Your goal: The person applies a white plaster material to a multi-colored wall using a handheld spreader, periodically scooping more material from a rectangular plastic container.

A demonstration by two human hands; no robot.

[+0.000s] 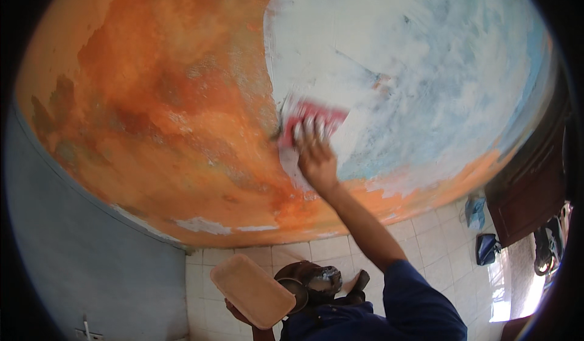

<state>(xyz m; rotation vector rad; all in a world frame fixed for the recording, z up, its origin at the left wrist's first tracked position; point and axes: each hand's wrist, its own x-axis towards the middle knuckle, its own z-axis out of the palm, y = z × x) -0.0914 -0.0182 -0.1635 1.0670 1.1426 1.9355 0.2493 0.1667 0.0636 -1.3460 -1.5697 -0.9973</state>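
Observation:
My right hand (316, 152), its fingers smeared white, presses a flat red spreader (325, 115) against the wall. Motion blurs the spreader a little. It lies on the border between a white plaster-like coat (340, 43) on the right and bare patchy orange wall (182, 98) on the left. Low in front of my body, my left hand (236, 312) grips a tan rectangular tray (252, 291) by its lower left side. Most of the left fingers are hidden behind the tray. Just right of the tray, a dark round object (298, 292) is partly covered by it.
A dark, white-smeared thing (325, 278) and a dark shoe (361, 280) are near my body above the tiled floor (426, 231). A grey wall (91, 231) adjoins on the left. At right are a brown door (529, 204), a blue bag (475, 212) and a dark bag (486, 248).

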